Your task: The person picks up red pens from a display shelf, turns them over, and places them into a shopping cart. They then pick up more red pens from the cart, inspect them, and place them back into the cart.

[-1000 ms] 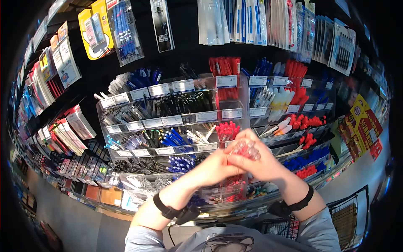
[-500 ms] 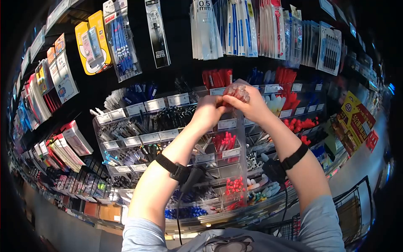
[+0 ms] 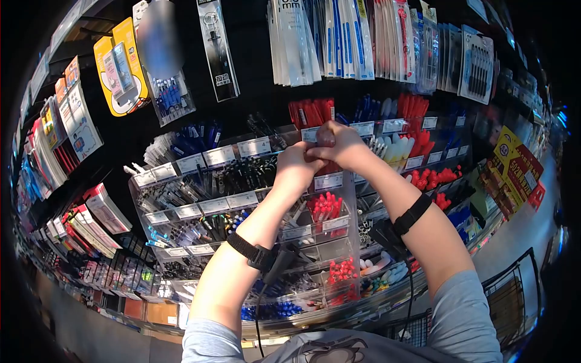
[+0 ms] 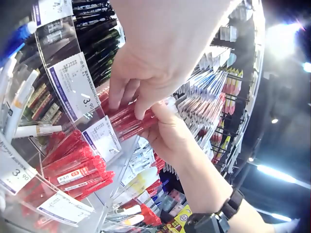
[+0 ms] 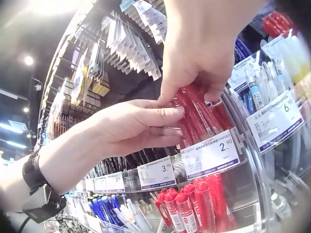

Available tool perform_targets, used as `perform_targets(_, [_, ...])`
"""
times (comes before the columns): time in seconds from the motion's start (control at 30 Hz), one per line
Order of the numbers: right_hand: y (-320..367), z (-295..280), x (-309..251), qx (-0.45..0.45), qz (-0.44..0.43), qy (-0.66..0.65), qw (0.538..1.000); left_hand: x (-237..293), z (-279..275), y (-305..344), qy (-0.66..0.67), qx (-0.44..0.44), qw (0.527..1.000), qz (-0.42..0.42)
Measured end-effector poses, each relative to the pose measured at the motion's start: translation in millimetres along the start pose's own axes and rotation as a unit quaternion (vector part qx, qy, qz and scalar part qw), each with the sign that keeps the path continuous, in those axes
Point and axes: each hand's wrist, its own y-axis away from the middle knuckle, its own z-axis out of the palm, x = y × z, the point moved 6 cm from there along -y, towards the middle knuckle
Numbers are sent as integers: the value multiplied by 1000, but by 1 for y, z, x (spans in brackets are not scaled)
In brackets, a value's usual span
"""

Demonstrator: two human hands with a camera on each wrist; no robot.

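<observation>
Head, red pens (image 3: pixel 325 138): bunched, upper centre.
Left wrist, left hand (image 4: pixel 153 65): grip narrowed, fingers pinching red pens, centre.
Right wrist, right hand (image 5: pixel 201 53): grip curled round red pens, above price label (image 5: pixel 213 155).
Red pens: light squeeze, kept parallel, should prevent spilling.

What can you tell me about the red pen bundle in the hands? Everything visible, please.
The red pen bundle is several slim, translucent red barrels, plastic by their look, packed side by side, with pale, clear-looking ends at the top. In the right wrist view it leans at a slant, just above the 2.90 price label. The left hand and right hand both grip it, hiding part of it. The exact count, and whether the lower ends rest on anything, cannot be told.
</observation>
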Motion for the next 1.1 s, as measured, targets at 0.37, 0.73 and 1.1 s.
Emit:
perform_targets(0.37, [7,-26,-5,100,-24,41,994,-2,6,-5,34,28,998,35])
perform_targets(0.73, [40,-48,20,184,-65,22,981,29,18,-2,-201,104,952,204])
perform_targets(1.1, [128,-115,48,166,25,-60,984,107,13,56,-193,190,930,248])
